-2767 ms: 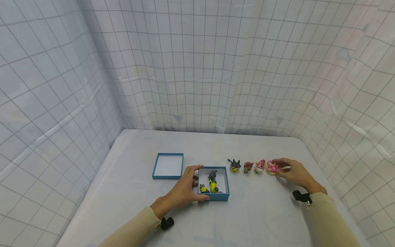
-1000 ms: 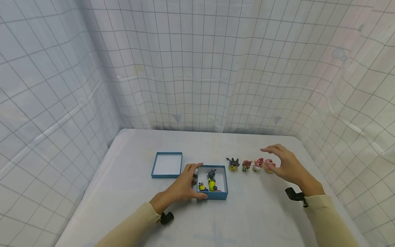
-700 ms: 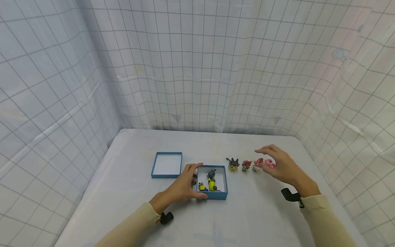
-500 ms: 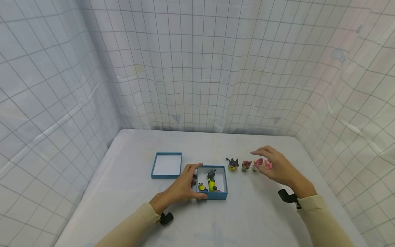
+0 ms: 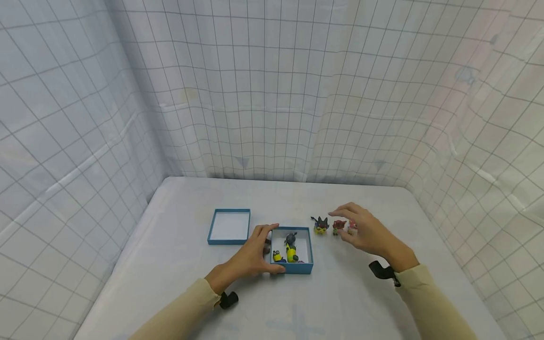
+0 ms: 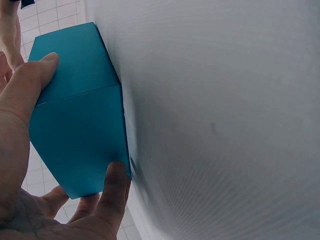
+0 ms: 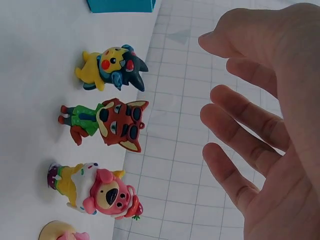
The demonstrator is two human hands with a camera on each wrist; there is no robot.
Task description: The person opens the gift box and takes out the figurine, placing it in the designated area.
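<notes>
In the head view my left hand point(image 5: 252, 257) grips the blue box point(image 5: 299, 268), thumb on its front wall and fingers along its left side. Inside lie a small yellow goggled figurine point(image 5: 278, 256), a yellow-and-grey one point(image 5: 292, 254) and a dark grey piece point(image 5: 291, 239). My right hand point(image 5: 367, 233) hovers with fingers parted, holding nothing, by the fox figurine point(image 5: 339, 225) and the pink bear figurine point(image 7: 107, 192). A yellow figurine in a dark hood point(image 5: 320, 225) stands left of the fox. Only part of another pink figurine point(image 7: 62, 232) shows in the right wrist view.
A shallow blue-rimmed lid point(image 5: 229, 242), white inside, lies left of the box and farther back. The white-covered table point(image 5: 187, 208) is bounded by grid-patterned curtains point(image 5: 272, 104) at the back and sides.
My right hand has let go of the rightmost pink figurine, lifted away and moved left along the row to near the fox and bear. My left hand has stayed on the box.
</notes>
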